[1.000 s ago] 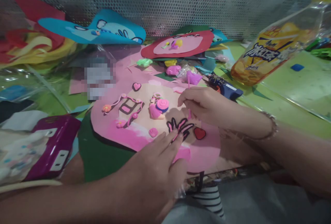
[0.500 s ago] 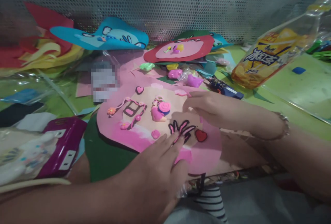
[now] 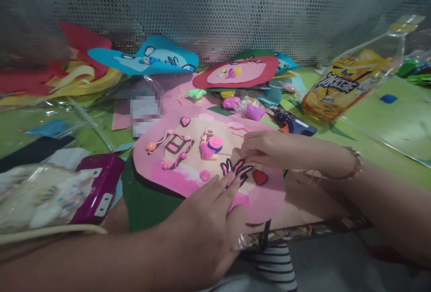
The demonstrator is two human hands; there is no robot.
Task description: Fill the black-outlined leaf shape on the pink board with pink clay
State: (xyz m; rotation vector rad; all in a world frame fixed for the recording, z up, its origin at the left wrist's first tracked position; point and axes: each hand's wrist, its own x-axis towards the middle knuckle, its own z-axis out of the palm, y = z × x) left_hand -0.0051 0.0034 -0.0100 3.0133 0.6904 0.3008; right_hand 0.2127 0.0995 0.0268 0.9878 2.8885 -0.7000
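A pink paper picture (image 3: 266,204) with a wavy outline lies before me, decorated with clay pieces. At its middle sits a clay snail (image 3: 210,147) with a pink spiral shell. My left hand (image 3: 208,213) rests on the lower part, fingers stretched out over the dark-edged pink tuft (image 3: 232,166). Above it, my right hand (image 3: 269,148) bends over the picture's right side with its fingers drawn together; what is between them, if anything, is hidden. Just below those fingers is a red heart (image 3: 260,177). Clay flowers (image 3: 166,165) and a vine surround a window shape (image 3: 178,143) at left.
Behind lie clay lumps (image 3: 255,112), a red paper picture (image 3: 242,73) and a blue one (image 3: 144,56), against a perforated metal panel (image 3: 215,9). A tilted drink bottle (image 3: 350,81) is at the right. A purple-edged pouch (image 3: 97,188) lies left over green paper (image 3: 151,206).
My right hand has moved slightly down and left over the picture, its fingers curling in from the pink strip at the upper edge. My left hand stays put. The view has shifted a little.
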